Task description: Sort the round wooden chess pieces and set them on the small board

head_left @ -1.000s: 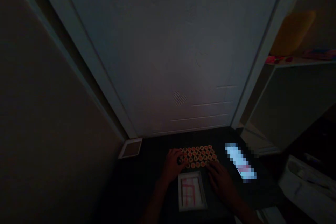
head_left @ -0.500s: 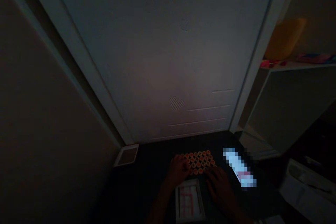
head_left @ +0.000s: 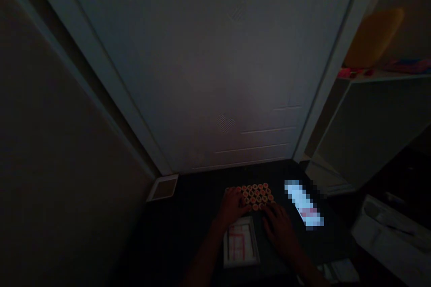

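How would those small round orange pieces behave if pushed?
The round pieces lie flat in a loose cluster, so they would probably slide and scatter, not roll. Small and many, they are likely light.

Left hand (head_left: 232, 206) and right hand (head_left: 280, 228) have drawn inward — round pieces (head_left: 257, 193) bunched tighter.

Your dark surface (head_left: 188, 215), probably floor, carries: round orange pieces (head_left: 256, 193) clustered, white tray (head_left: 239, 242) with red lines just beside them, lit screen (head_left: 303, 204), small square frame (head_left: 164, 187).
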The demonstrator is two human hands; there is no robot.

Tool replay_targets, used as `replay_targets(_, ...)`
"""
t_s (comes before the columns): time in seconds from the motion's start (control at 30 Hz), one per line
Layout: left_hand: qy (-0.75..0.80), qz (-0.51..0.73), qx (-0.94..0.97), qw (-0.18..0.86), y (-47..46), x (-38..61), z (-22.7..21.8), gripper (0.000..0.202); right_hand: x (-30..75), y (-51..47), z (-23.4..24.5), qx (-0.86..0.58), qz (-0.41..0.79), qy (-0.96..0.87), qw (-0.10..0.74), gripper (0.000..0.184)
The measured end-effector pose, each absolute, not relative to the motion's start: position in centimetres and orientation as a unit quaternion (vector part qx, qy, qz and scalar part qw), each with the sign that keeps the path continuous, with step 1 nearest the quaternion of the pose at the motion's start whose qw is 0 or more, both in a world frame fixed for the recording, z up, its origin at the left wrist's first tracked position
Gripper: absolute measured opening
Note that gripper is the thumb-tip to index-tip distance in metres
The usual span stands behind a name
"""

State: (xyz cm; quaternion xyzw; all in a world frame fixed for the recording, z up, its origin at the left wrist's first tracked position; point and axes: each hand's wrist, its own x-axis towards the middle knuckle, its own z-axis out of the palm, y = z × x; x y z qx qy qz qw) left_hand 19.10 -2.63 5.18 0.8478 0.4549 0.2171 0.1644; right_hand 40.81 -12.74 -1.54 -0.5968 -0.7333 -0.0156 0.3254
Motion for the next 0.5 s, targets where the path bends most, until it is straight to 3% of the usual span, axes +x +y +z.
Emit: replay_targets(0.5, 0.459, 0.235, 0.844, 0.148, -2.6, 21.1, 4.8, 0.025, 40.7, -12.9, -1.0, -0.593, -0.04, -0.747, 0.297, 0.045)
